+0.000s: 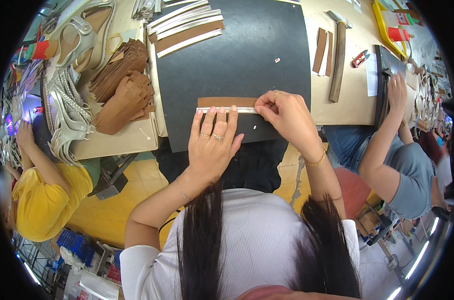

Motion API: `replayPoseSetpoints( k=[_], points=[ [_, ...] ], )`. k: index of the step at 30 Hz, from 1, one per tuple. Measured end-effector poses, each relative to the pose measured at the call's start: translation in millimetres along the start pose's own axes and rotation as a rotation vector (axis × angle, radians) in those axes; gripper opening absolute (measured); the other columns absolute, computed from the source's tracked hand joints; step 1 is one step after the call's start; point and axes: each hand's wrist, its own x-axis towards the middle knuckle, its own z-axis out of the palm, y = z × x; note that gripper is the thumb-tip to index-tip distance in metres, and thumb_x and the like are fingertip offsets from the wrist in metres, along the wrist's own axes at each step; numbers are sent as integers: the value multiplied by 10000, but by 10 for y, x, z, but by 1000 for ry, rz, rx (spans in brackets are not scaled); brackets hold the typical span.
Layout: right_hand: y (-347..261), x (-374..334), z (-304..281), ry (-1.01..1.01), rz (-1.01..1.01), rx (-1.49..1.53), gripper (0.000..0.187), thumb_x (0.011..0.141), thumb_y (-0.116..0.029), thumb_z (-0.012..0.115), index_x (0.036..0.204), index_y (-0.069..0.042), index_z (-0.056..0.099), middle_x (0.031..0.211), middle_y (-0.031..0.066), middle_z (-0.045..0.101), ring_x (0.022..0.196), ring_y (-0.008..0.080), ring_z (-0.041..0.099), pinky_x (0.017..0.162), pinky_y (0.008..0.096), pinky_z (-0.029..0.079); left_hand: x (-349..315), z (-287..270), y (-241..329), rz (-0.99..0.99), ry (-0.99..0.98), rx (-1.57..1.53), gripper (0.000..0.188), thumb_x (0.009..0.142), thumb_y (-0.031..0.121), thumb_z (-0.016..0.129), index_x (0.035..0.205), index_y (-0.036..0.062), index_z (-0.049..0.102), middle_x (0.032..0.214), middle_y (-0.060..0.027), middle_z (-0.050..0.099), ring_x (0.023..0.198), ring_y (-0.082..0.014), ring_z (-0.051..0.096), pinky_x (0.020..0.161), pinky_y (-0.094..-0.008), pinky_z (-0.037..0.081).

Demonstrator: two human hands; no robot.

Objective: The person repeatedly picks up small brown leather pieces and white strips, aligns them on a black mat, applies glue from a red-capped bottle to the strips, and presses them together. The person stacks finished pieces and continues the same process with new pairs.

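Observation:
A brown strip (pixel 227 102) with a silvery band (pixel 243 110) along its near edge lies across the black mat (pixel 237 55). My left hand (pixel 214 136) is laid over the band, its fingers stretched out and pressing it flat near the left end. At the right end my right hand (pixel 283 112) pinches the band's edge between thumb and forefinger. What exactly sits inside that pinch is partly hidden by the fingertips.
Finished-looking silver-and-brown strips (pixel 187 30) lie at the mat's far left. Stacked brown pieces (pixel 127 90), silver straps (pixel 69 105) and sandals (pixel 79 40) fill the left. A hammer (pixel 338 55) and red cutter (pixel 359 59) lie right. Co-workers sit on both sides.

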Motion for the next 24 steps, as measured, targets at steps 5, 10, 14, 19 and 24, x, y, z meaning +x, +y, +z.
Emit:
replayPoseSetpoints(
  k=[5,10,14,19,24],
  points=[
    [7,-2,-1,3,-30,-31,126,888,-104,671,862,15,699,813,178,694,744,345,675,698,400,518,42,-13,36,0,4,17,632,796,384,777,1382,222,601,1225,-132,548,1205,-302,498,1098,-530,407],
    [31,-78,85,43,-79,-147,127,876,-147,706,898,-35,651,874,132,632,828,333,641,736,418,484,92,-53,45,1,-13,20,626,787,416,782,1379,320,603,1194,-133,546,1175,-307,500,1090,-532,405],
    [147,-121,140,257,-156,-453,234,851,-231,751,988,-113,603,985,58,553,949,278,566,840,413,382,139,-115,27,6,-35,-3,580,786,430,776,1337,312,639,1119,-115,569,1096,-301,527,1036,-504,422],
    [219,-96,125,324,-140,-223,341,819,-221,800,1063,-91,601,1046,62,538,912,232,519,842,352,382,397,-224,-175,-133,-59,-275,463,816,310,773,1261,207,692,997,-72,571,931,-274,535,893,-405,404],
    [246,-4,-155,400,-54,189,377,884,-289,772,1096,-39,587,1068,82,524,947,217,540,823,336,459,666,-233,-385,-173,-106,-381,406,839,234,764,1231,153,700,1031,-72,549,1005,-250,502,892,-398,365]
  ],
)
